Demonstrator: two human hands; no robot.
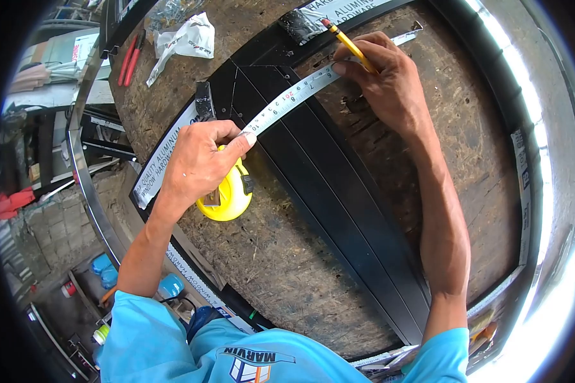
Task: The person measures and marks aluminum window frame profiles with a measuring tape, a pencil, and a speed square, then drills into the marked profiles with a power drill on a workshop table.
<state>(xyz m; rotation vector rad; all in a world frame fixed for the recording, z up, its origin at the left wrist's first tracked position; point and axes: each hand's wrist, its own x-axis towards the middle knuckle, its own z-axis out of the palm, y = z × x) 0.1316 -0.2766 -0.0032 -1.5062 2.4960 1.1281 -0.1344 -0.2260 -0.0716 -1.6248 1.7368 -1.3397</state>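
My left hand [201, 156] pinches the white blade of a tape measure [287, 101] near its yellow case [235, 195], which hangs just below the fingers. The blade runs up and right across a black metal profile [326, 179]. Toward the blade's far end, my right hand [386, 73] has its fingers closed on the blade and also holds a yellow pencil [350, 46], its tip end hidden by the hand. The blade's hooked end [416, 29] sticks out beyond the right hand.
Black frame pieces with printed protective film [166, 156] surround the worn wooden table [268, 255]. Red-handled pliers [130, 62] and a crumpled white wrapper [188, 43] lie at the upper left. Metal bars and blue bottles [105, 270] are on the left, beyond the table.
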